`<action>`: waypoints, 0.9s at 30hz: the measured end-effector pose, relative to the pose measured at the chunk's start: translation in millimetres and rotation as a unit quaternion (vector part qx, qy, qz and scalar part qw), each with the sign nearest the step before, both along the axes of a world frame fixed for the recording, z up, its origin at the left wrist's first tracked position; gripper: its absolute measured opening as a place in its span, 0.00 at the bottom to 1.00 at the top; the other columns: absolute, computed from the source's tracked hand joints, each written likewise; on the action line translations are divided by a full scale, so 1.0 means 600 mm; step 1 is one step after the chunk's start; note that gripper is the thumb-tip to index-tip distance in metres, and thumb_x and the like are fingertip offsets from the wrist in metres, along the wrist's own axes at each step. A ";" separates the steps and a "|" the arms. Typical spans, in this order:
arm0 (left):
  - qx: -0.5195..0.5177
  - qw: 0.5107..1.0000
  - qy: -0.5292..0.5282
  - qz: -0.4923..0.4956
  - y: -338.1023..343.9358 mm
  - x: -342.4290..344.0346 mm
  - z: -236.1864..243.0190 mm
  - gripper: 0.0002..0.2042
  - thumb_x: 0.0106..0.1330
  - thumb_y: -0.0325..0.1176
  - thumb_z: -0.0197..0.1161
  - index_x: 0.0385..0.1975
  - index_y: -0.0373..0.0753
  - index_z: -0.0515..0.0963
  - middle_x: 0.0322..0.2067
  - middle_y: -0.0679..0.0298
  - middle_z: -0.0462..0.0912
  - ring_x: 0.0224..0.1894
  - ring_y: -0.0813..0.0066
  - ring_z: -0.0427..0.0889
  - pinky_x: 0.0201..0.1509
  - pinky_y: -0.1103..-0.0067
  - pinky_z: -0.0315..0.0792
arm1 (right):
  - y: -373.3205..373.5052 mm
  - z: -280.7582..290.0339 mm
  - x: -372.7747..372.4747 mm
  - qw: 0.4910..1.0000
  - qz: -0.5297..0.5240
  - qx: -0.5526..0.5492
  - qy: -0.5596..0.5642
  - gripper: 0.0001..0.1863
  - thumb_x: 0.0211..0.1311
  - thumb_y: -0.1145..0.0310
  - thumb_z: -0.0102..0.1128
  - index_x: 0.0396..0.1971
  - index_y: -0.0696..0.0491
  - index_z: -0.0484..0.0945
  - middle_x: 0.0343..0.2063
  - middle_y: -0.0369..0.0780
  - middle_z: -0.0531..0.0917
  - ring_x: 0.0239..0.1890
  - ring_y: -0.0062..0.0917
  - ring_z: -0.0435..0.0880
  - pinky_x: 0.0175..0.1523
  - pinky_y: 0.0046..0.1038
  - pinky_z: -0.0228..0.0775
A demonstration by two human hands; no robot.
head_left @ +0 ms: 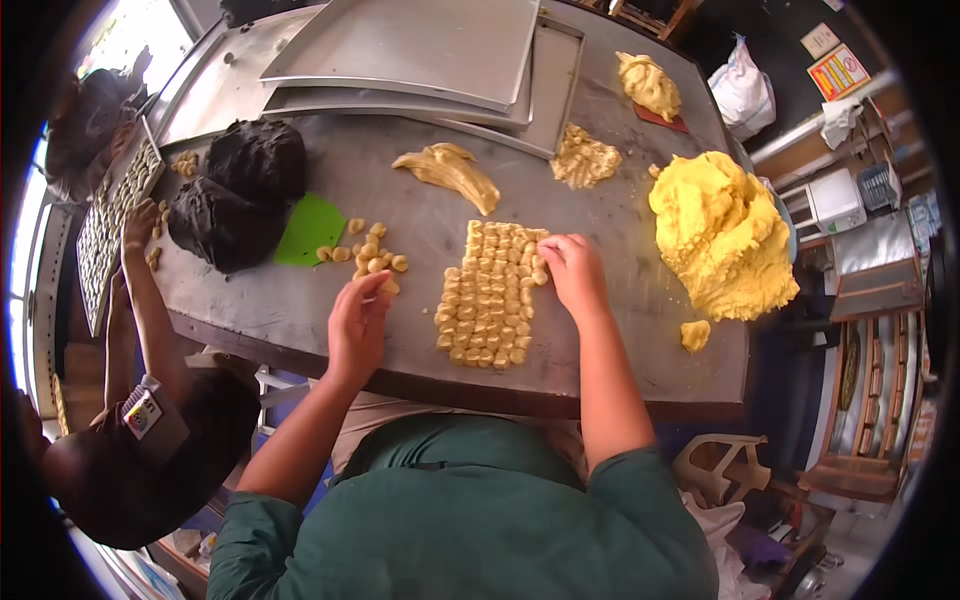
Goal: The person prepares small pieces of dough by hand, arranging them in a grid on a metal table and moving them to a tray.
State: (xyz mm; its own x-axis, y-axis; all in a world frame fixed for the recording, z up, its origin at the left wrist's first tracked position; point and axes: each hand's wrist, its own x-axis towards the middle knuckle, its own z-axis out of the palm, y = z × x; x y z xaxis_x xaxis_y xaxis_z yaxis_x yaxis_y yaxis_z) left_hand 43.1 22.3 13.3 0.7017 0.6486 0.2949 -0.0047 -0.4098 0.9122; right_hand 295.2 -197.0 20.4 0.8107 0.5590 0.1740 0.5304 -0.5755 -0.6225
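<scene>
A tight block of small pale dough pieces lies in rows on the metal table in front of me. My right hand is at the block's upper right edge, its fingers pinched on a dough piece there. To the left of the block, my left hand is closed, with a small dough ball at its fingertips. Just beyond it sits a loose cluster of dough balls, some touching a green scraper. A long twisted strip of dough rests farther up the table.
Dark dough mounds stand left, a large yellow mass right. Flattened dough and another lump lie farther back. Metal trays are stacked at the far side. At left, a co-worker's hand touches a filled tray.
</scene>
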 end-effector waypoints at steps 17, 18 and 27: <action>-0.013 0.998 0.045 -0.034 -0.020 -0.021 0.021 0.10 0.68 0.26 0.65 0.47 0.37 0.83 0.41 0.58 0.85 0.41 0.69 0.86 0.47 0.77 0.79 | 0.033 -0.007 -0.044 0.984 -0.008 -0.036 -0.175 0.08 0.63 0.68 0.65 0.42 0.48 0.83 0.35 0.42 0.82 0.41 0.39 0.81 0.50 0.39 0.75; 0.004 0.997 0.063 -0.047 -0.017 -0.022 0.016 0.09 0.67 0.26 0.65 0.46 0.37 0.84 0.39 0.58 0.86 0.40 0.68 0.86 0.46 0.76 0.79 | 0.031 0.000 -0.048 0.982 -0.013 0.009 -0.188 0.08 0.64 0.67 0.64 0.42 0.49 0.82 0.34 0.44 0.83 0.41 0.42 0.81 0.50 0.40 0.74; -0.008 0.999 0.037 -0.037 -0.021 -0.016 0.024 0.11 0.68 0.29 0.65 0.48 0.37 0.82 0.41 0.59 0.87 0.41 0.70 0.87 0.47 0.76 0.80 | 0.061 0.012 -0.028 0.990 0.044 -0.046 -0.128 0.08 0.66 0.66 0.63 0.40 0.54 0.82 0.39 0.43 0.85 0.41 0.42 0.84 0.46 0.38 0.76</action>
